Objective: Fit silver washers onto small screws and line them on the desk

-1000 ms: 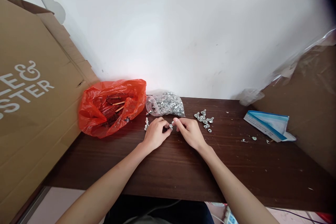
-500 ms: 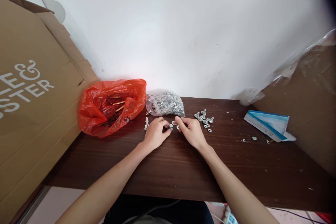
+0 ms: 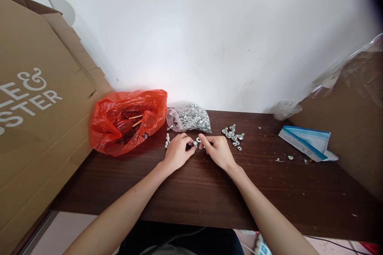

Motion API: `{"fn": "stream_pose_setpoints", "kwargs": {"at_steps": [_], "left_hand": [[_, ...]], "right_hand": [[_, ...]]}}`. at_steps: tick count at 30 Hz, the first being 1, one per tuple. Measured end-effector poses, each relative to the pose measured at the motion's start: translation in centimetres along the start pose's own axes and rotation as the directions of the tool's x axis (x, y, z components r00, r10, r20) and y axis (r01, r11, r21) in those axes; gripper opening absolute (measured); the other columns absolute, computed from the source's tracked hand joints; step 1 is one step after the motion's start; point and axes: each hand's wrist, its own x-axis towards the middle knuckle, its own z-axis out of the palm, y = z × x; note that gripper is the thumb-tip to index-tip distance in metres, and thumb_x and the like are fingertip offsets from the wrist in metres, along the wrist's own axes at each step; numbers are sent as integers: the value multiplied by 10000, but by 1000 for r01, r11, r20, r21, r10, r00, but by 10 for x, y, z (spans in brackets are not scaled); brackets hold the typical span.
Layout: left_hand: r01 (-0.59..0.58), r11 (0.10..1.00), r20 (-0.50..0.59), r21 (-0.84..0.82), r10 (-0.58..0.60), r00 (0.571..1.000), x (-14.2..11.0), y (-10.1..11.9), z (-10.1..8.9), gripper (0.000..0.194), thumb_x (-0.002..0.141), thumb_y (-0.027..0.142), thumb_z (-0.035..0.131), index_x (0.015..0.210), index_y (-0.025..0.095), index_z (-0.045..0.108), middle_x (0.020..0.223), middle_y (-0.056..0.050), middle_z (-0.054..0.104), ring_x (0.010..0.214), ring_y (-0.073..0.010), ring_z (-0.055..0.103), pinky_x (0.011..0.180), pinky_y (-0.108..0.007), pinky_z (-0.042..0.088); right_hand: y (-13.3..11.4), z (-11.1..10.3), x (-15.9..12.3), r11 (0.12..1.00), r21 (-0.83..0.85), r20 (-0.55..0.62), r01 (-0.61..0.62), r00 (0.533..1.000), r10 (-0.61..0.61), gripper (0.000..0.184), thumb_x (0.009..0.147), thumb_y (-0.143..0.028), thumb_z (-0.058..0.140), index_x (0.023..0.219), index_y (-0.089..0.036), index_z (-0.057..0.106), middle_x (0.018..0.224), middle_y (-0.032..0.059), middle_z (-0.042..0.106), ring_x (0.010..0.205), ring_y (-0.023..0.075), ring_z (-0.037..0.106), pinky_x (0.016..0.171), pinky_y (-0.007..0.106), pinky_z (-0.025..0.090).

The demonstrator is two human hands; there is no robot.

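Observation:
My left hand [image 3: 178,151] and my right hand [image 3: 218,150] rest close together on the dark wooden table [image 3: 209,191], fingers curled and pinched. Between their fingertips sits a small silver bolt or nut [image 3: 196,142]; the left thumb and forefinger pinch one small metal piece, and the right fingertips hold another beside it. Just behind the hands lies a clear plastic bag of silver hardware [image 3: 189,118]. A few finished-looking silver bolts [image 3: 167,140] stand left of my left hand.
An orange plastic bag with copper-coloured bolts [image 3: 127,120] lies at the left. Loose silver screws [image 3: 233,135] are scattered right of the hands. A blue and white box [image 3: 308,139] lies at the right. A large cardboard box [image 3: 36,111] leans at the left, plastic-wrapped cardboard [image 3: 353,99] at the right.
Hands stay in place; the fingertips shift slightly around the small metal pieces between them. Nothing else has moved.

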Motion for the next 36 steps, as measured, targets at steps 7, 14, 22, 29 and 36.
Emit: {"fn": "stream_pose_setpoints", "kwargs": {"at_steps": [7,14,22,29,36], "left_hand": [[-1,1000,-4,18,1,1000,0,0,0,46,775,205,595,753,183,630,796,-19,592,764,-163,546,695,-283,427],[-10,1000,-5,19,10,1000,0,0,0,53,777,205,595,741,178,623,792,-18,591,756,-160,544,698,-282,426],[-7,1000,-9,21,7,1000,0,0,1,62,776,208,593,728,174,610,781,-18,588,741,-159,543,700,-283,427],[-9,1000,-3,20,9,1000,0,0,1,56,775,212,595,738,177,618,793,-18,594,753,-160,544,703,-280,420],[-7,1000,-7,14,7,1000,0,0,1,50,769,211,603,737,178,623,783,-16,589,751,-161,542,704,-281,418]], "right_hand": [[1,0,1,1000,16,9,-8,1000,8,487,900,-493,411,655,-170,681,445,-10,556,431,121,503,479,224,361],[0,-1,1,999,-5,61,44,997,-43,502,912,-464,400,564,-173,617,456,-6,561,447,119,495,509,227,366],[0,1,0,997,-52,47,65,997,-63,423,914,-450,405,693,-184,649,485,-8,578,456,122,498,502,219,351],[1,1,0,996,-94,5,9,1000,-9,476,911,-467,397,637,-168,645,469,8,566,453,117,485,506,218,337],[3,1,0,991,-133,21,26,1000,-23,476,907,-442,408,601,-174,656,422,-4,512,434,116,443,494,224,306]]}}
